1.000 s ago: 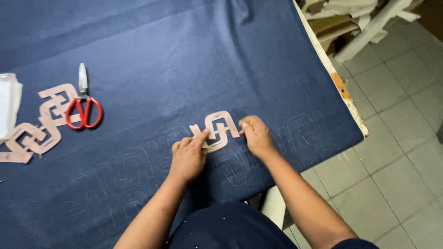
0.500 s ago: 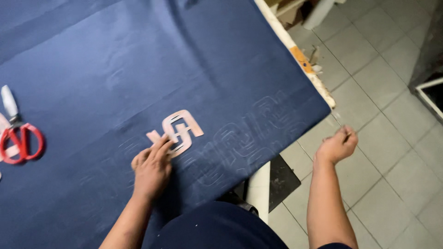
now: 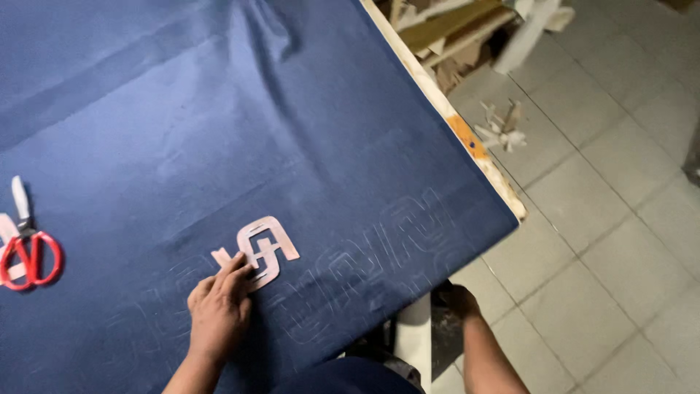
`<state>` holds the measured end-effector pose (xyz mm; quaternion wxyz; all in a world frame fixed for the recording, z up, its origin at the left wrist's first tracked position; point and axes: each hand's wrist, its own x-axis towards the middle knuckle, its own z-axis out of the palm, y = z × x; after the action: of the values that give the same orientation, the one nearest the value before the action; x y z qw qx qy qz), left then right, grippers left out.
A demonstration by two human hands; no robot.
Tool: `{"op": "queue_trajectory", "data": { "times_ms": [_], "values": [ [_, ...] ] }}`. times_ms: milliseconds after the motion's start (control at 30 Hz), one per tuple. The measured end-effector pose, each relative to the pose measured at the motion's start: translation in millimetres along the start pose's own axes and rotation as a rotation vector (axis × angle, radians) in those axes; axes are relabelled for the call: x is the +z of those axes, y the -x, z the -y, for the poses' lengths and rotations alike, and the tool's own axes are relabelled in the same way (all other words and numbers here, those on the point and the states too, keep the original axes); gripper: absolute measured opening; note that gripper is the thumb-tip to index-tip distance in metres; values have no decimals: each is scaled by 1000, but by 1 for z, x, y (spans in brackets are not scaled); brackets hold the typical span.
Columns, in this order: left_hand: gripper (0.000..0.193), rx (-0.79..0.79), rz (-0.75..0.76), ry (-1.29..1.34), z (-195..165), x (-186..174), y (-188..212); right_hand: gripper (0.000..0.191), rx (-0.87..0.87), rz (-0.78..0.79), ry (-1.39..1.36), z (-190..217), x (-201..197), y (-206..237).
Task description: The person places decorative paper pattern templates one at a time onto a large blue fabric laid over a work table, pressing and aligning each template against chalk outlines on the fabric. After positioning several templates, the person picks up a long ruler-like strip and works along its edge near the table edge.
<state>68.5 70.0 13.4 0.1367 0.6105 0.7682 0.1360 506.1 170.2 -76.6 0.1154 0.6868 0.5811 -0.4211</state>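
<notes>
The person's left hand (image 3: 219, 310) is lying flat on the dark blue cloth (image 3: 219, 124) spread over the table, fingers stretched out and unclenched, fingertips (image 3: 239, 264) pressing on the lower left edge of a pale pink, flat cut-out stencil of interlocking angular loops (image 3: 261, 251). The stencil is lying on the cloth just beyond the fingers, reaching up and to the right of them. Faint chalk outlines of the same looped shape are showing beside it. The right hand (image 3: 458, 299) is hanging below the table's edge, mostly hidden; its grip cannot be told. Red-handled scissors (image 3: 28, 248) are resting at far left.
</notes>
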Motion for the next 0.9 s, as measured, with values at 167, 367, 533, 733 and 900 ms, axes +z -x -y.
{"op": "queue_trajectory", "data": {
  "times_ms": [167,367,533,733,900],
  "values": [
    [55,19,-106,71,-8,9,4,46,304,-708,-686,-43,-40,-2],
    [37,-19,-236,80,-25,24,11,28,-146,-1200,-913,0,-146,14],
    [35,-32,-288,131,-30,32,13,27,-474,-346,-436,166,-104,5],
    [36,-48,-319,245,-26,40,17,55,-1085,-119,179,312,0,26],
    [55,-59,-319,322,-24,46,17,63,-857,-93,497,328,9,22]
  ]
}}
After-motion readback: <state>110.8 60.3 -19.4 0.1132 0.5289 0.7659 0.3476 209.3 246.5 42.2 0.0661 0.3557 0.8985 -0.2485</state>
